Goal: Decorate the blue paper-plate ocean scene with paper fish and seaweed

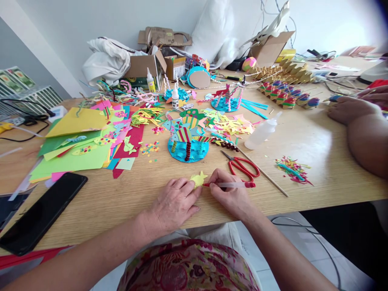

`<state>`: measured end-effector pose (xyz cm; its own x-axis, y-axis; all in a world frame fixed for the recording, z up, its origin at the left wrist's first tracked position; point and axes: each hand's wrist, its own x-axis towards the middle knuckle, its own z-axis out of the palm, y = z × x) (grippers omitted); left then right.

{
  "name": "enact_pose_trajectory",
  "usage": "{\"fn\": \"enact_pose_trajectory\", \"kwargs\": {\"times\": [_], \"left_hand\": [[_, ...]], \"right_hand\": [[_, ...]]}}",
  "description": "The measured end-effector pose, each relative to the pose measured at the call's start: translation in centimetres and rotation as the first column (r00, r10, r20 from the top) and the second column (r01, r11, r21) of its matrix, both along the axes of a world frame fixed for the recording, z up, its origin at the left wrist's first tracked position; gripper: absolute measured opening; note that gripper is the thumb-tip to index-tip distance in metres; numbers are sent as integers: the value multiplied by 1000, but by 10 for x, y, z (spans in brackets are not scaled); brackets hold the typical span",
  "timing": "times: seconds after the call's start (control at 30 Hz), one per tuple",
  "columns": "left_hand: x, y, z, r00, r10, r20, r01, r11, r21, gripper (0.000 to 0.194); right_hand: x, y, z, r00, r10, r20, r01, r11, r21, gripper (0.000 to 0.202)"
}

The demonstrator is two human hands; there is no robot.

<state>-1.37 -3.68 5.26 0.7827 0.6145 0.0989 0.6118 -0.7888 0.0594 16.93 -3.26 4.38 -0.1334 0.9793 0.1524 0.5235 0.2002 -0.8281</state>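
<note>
A small yellow paper fish (198, 179) lies flat on the table near its front edge. Fingertips of my left hand (176, 202) press on its left side, the fingers stretched out. My right hand (228, 194) pinches a red-tipped pen (233, 184) with a pale barrel, its point close to the fish's right edge. Just beyond that hand lie scissors (242, 165) with red handles. Behind the fish stands a round blue paper base (188, 153) with pipe-cleaner posts and a striped paper fish (183, 135) on top.
Coloured paper sheets (75, 139) and a black phone (45, 210) are at left. A glue bottle (262, 131), a wooden stick (266, 176) and thin scraps (292, 169) lie at right. Another person's hand (353, 108) rests at far right. Cardboard boxes (141, 66) stand behind.
</note>
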Motion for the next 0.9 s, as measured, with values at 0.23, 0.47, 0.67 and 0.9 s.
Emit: {"fn": "enact_pose_trajectory", "kwargs": {"times": [0.23,0.47,0.67,0.9], "left_hand": [[-1,-1,-1,1000,1,7,-1,1000,-24,42],[0,-1,-1,1000,5,5,-5,1000,-6,42],[0,-2,-1,1000,17,-4,-17,1000,2,43],[0,-1,-1,1000,18,1,-18,1000,-4,42]], "right_hand": [[-1,0,-2,999,-15,32,15,1000,-9,10],[-1,0,0,999,-31,34,32,999,-16,9],[0,0,0,999,-30,34,31,999,-16,10],[2,-2,3,995,-75,-64,76,997,12,10]]}}
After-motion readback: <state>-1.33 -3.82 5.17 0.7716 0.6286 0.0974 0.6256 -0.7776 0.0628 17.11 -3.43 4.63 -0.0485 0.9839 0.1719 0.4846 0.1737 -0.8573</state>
